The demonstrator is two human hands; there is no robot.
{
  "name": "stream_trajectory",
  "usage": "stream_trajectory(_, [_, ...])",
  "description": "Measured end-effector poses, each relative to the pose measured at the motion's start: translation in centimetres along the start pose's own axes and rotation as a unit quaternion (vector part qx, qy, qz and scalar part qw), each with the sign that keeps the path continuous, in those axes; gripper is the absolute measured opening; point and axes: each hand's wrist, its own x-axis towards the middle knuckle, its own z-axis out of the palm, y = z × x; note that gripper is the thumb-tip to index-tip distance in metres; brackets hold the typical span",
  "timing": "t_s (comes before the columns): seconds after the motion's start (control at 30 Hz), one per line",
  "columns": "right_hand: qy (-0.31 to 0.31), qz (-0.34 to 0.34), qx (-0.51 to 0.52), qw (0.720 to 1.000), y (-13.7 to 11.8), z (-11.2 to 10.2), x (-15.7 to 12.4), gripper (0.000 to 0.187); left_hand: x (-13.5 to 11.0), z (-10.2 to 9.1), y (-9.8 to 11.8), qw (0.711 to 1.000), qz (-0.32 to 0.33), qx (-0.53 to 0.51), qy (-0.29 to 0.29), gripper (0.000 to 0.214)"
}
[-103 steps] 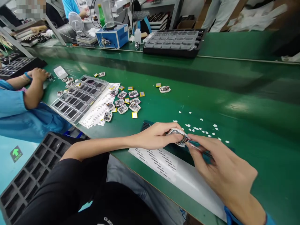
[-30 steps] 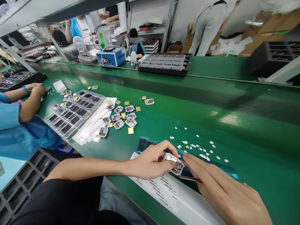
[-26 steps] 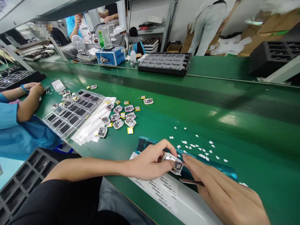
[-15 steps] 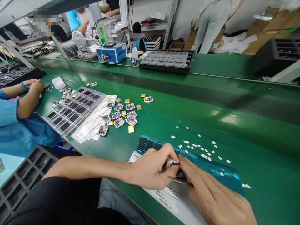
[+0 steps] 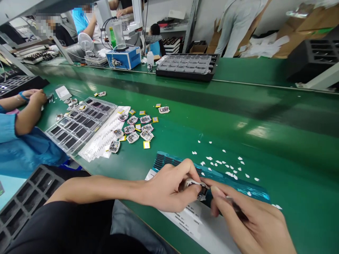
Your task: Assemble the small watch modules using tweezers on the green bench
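My left hand (image 5: 171, 187) is closed around a small smartwatch casing (image 5: 202, 193), white-rimmed with dark electronic parts inside, its thumb pressing on the casing's face. Just to the right, my right hand (image 5: 254, 215) is closed on a thin metal tool, seemingly tweezers (image 5: 237, 207), partly hidden by the fingers and blurred. Its fingertips are close to the casing's right edge. Beneath both hands lie a blue film sheet with black strips (image 5: 169, 160) and a white printed sheet (image 5: 198, 220).
Small white stickers (image 5: 230, 174) are scattered beyond my hands. Several open watch casings (image 5: 132, 137) and yellow-edged batteries (image 5: 146, 145) lie left of centre, beside a clear compartment tray (image 5: 81, 128). A co-worker's hands (image 5: 35, 95) are at far left. A blue box (image 5: 127, 58) stands behind.
My right hand has drawn back slightly to the right and turned, uncovering more of the casing. My left hand keeps its hold. The view has shifted a little.
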Motion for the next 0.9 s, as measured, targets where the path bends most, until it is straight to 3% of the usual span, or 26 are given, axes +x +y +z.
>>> stream_trajectory(0.07, [-0.038, 0.106, 0.088, 0.990, -0.2, 0.1, 0.2, 0.034, -0.1, 0.1, 0.0, 1.000, 0.003, 0.018, -0.007, 0.014])
stream_trajectory(0.17, [-0.095, 0.256, 0.174, 0.946, -0.3, 0.4, 0.5, 0.047, -0.2, 0.2, -0.3, 0.999, 0.011, 0.027, -0.019, 0.014])
stream_trajectory(0.27, [-0.131, 0.329, 0.222, 0.909, -0.3, 0.6, 0.7, 0.054, -0.3, 0.3, -0.5, 0.999, 0.004, 0.029, -0.022, 0.014])
stream_trajectory(0.57, [-0.154, 0.351, 0.273, 0.882, -0.5, 0.4, 1.4, 0.062, -0.2, 0.2, -0.2, 0.999, -0.014, 0.031, -0.033, 0.014])
stream_trajectory(0.83, [-0.075, 0.339, 0.239, 0.907, -0.9, 0.6, 0.8, 0.056, -0.2, 0.4, -0.7, 0.993, 0.004, 0.112, -0.034, 0.020])
stream_trajectory(0.9, [-0.064, 0.319, 0.223, 0.919, -1.0, 0.4, 1.2, 0.056, -0.2, 0.4, -0.7, 0.995, 0.001, 0.088, -0.047, 0.028])
